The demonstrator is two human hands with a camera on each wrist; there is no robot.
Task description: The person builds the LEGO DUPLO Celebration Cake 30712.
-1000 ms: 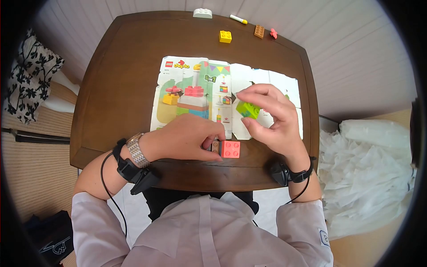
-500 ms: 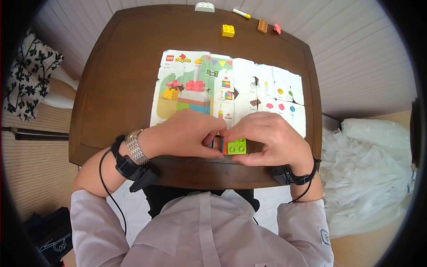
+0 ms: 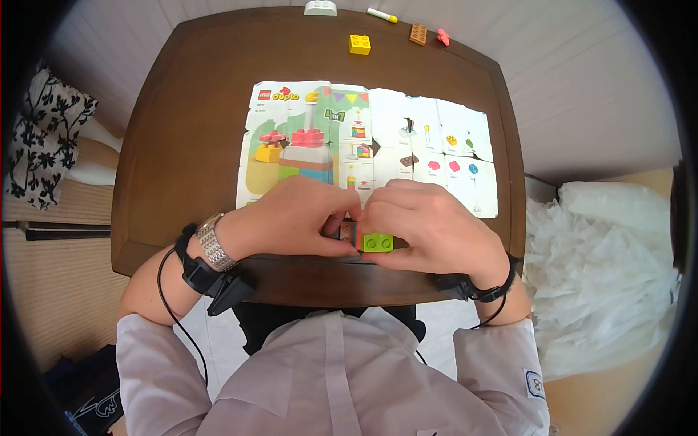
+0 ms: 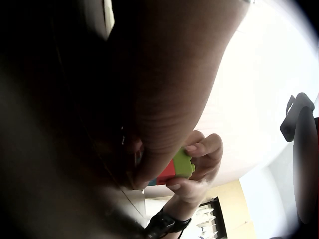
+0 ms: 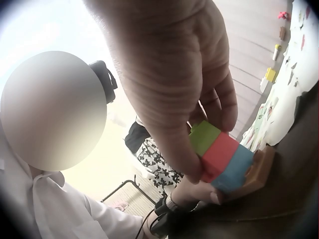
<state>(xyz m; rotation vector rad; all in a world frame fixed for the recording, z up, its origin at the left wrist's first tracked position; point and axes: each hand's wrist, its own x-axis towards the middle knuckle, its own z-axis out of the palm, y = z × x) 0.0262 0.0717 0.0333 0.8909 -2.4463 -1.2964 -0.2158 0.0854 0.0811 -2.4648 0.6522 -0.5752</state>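
R hand [image 3: 430,227] is down near the counter's [image 3: 182,145] front edge now, thumb and fingers pinching the green brick [image 3: 378,243]; 1 sec ago that brick was up in mid-air, off to the R! L hand [image 3: 297,218] is about where it was, gripping the lower end of the stack, exact fingertip contact partly hidden. Stack's btwn the hands, btm to top: brown base [image 5: 261,172], blue brick [image 5: 235,168], red brick [image 5: 219,152], green w/ studs up, no gap showing under it in R wrist view. Just beyond, a creased, torn-edged instr. leaflet [image 3: 291,149]. Nr far edge: yellow brick [image 3: 359,45], brown plate [image 3: 418,34], red pc [image 3: 443,37], white-and-yellow stick [image 3: 382,15], white pc [image 3: 321,8]. Room: ruffled white fabric [image 3: 596,276] R, b/w floral fabric [image 3: 43,138] L, pale wall [image 3: 582,87] behind.
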